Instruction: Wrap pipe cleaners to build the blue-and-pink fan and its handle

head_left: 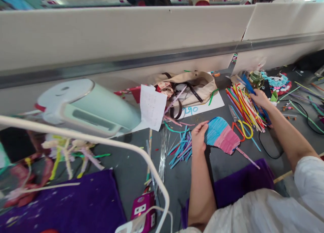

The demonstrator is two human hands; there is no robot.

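My left hand [199, 137] pinches the left edge of a flat panel [222, 135] made of pipe cleaners laid side by side, blue at the upper left and pink at the lower right. One pink stem sticks out from its lower corner. Farther right, my right hand [260, 98] is closed around a bundle of dark blue pipe cleaners [246, 83]. Beneath that hand lies a pile of red, yellow, white and pink pipe cleaners [244, 103]. Scissors [242, 127] with red and yellow handles rest between the panel and this pile.
Short blue and purple pipe cleaner pieces [181, 148] lie left of my left hand. Behind are a beige bag [202, 84] and a paper note [152, 108]. A pale green appliance [101, 104], a white curved tube [101, 138] and purple cloth [76, 206] take up the left side.
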